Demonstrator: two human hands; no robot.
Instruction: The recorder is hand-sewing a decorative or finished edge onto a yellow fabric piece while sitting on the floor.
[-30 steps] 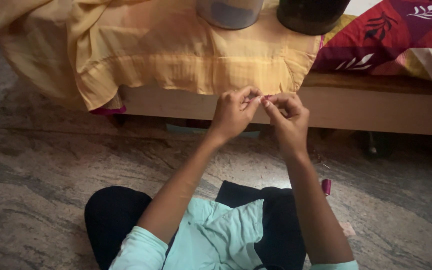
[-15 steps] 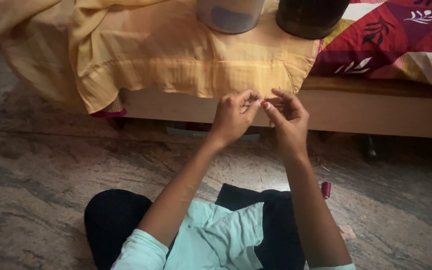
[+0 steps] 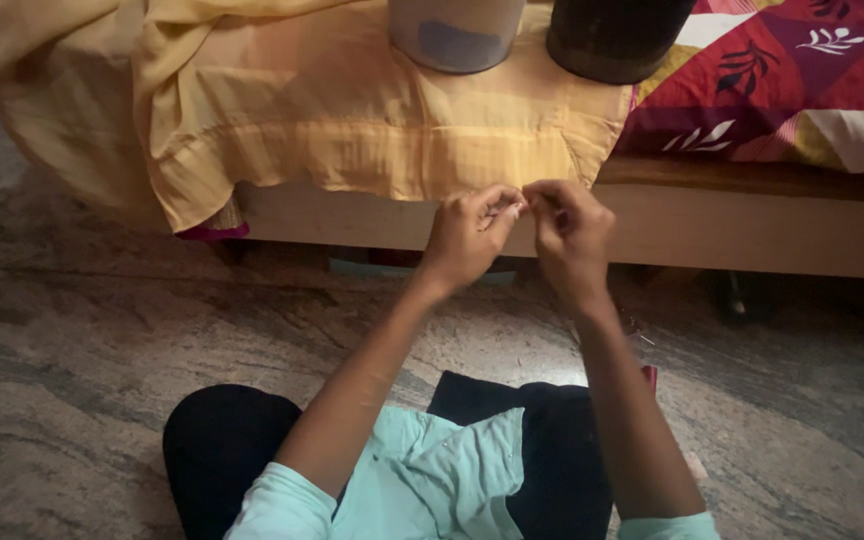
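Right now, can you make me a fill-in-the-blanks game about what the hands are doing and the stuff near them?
1. The left hand and right hand are raised with their fingertips pinched ____.
2. The cloth draped over the bed edge is ____ in colour.
3. Two containers, a pale container and a dark container, stand on the ____.
4. The person sits on a stone ____.

Missing words: together; yellow; bed; floor

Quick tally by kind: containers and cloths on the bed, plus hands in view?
Containers: 2, a pale one and a dark one
Cloths: 2, yellow cloth and red patterned cover
Hands: 2, left hand and right hand, fingers pinched together
Total: 6
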